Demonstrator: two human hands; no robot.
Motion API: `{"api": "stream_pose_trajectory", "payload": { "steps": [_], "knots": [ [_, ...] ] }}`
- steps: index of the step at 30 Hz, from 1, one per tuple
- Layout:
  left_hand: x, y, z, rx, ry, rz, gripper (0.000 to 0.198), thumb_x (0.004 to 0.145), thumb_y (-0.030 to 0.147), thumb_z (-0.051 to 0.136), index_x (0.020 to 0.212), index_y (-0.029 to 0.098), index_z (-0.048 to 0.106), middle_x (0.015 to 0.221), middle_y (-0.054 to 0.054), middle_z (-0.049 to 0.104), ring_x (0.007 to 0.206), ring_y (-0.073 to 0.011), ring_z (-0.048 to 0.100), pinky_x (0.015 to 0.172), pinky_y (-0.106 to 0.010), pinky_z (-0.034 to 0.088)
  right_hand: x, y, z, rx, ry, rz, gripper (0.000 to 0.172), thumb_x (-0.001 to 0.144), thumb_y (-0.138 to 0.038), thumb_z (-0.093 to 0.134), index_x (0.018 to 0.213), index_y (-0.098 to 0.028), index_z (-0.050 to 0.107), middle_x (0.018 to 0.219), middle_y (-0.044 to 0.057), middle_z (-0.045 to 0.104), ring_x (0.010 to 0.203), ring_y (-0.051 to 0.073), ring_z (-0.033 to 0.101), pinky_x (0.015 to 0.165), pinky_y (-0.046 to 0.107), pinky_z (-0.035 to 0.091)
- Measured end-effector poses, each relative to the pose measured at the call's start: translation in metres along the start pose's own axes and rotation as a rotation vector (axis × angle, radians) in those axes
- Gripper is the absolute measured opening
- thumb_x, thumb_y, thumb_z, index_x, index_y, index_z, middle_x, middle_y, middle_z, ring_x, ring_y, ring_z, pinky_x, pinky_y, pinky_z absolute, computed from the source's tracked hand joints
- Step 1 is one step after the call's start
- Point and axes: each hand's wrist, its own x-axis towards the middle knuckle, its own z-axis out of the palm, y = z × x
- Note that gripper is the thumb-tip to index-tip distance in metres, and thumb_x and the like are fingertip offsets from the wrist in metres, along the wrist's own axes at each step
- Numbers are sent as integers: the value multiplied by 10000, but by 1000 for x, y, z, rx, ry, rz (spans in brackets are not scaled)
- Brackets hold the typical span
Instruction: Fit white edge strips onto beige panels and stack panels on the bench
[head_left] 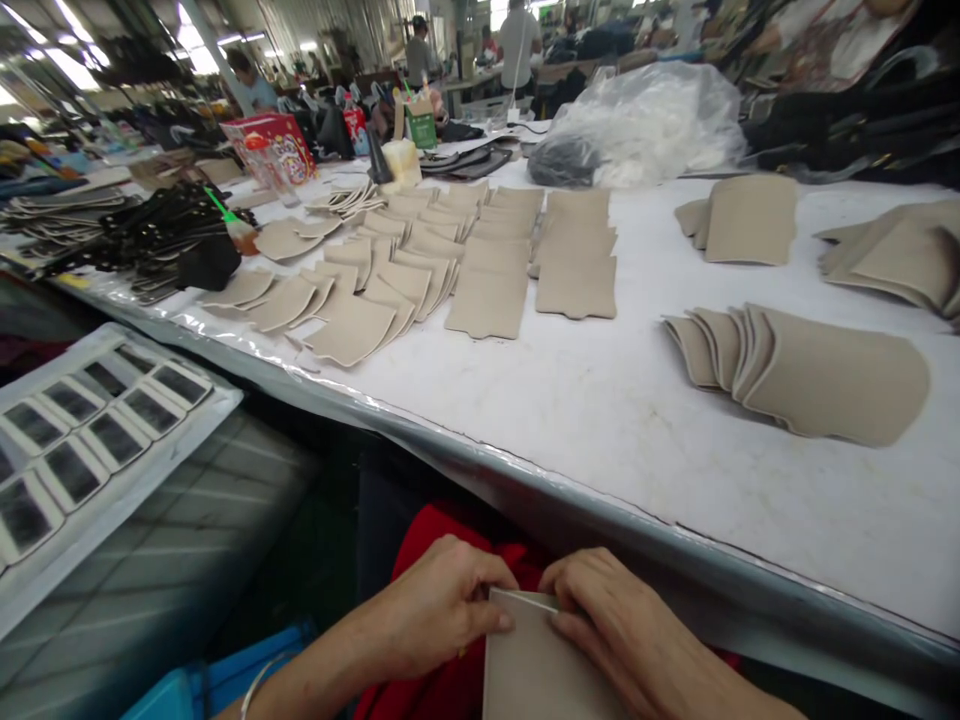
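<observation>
Beige cut panel (536, 660) in lap below table edge (525, 480), top edge pinched by left hand (442, 605) and right hand (607, 620). Keep fingertips aligned, crease even. Fanned panel stacks (390, 290) beyond hands.

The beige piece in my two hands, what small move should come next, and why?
Probably lift the beige piece up onto the white table. Both the left hand and the right hand pinch its top edge down in the lap, below the table edge, while every other beige stack lies on the tabletop, with bare space just in front.
</observation>
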Motion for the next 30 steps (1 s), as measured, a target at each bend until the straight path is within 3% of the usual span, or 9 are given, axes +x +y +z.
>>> {"api": "stream_pose_trajectory", "payload": {
  "steps": [8,15,20,24,27,30],
  "knots": [
    [1,8,-1,131,0,74,143,819,196,610,851,186,749,740,36,656,733,-117,585,642,-195,337,-2,4,7,25,9,10,166,983,-121,489,856,-217,534,883,15,621,820,194,584,734,329,496],
    [1,4,2,168,-16,146,167,852,179,572,812,172,735,753,9,671,726,-122,593,658,-194,347,-5,9,9,86,3,-16,188,1001,-122,440,845,-213,489,874,17,591,806,193,553,724,334,459],
    [0,4,1,189,-18,112,179,869,201,565,796,179,726,660,33,612,643,-101,543,591,-199,313,-3,11,11,115,-38,4,215,1023,-173,412,818,-210,467,864,25,567,798,204,533,714,346,434],
    [2,7,1,288,2,105,222,910,230,542,791,186,724,699,15,663,671,-126,579,626,-219,340,-2,13,12,115,-23,-20,210,1022,-166,414,821,-212,455,869,21,562,808,204,521,733,348,419],
    [6,12,6,313,4,141,137,885,226,608,832,204,731,822,3,717,817,-162,631,706,-229,362,-3,15,14,100,1,-58,194,1028,-188,411,841,-208,457,879,29,558,813,210,515,732,355,416],
    [10,16,15,298,30,137,42,833,220,681,827,211,722,833,9,713,827,-165,637,681,-233,354,-5,17,17,80,16,-88,199,1033,-211,398,842,-201,453,876,42,556,798,216,507,713,360,419]
  ]
}}
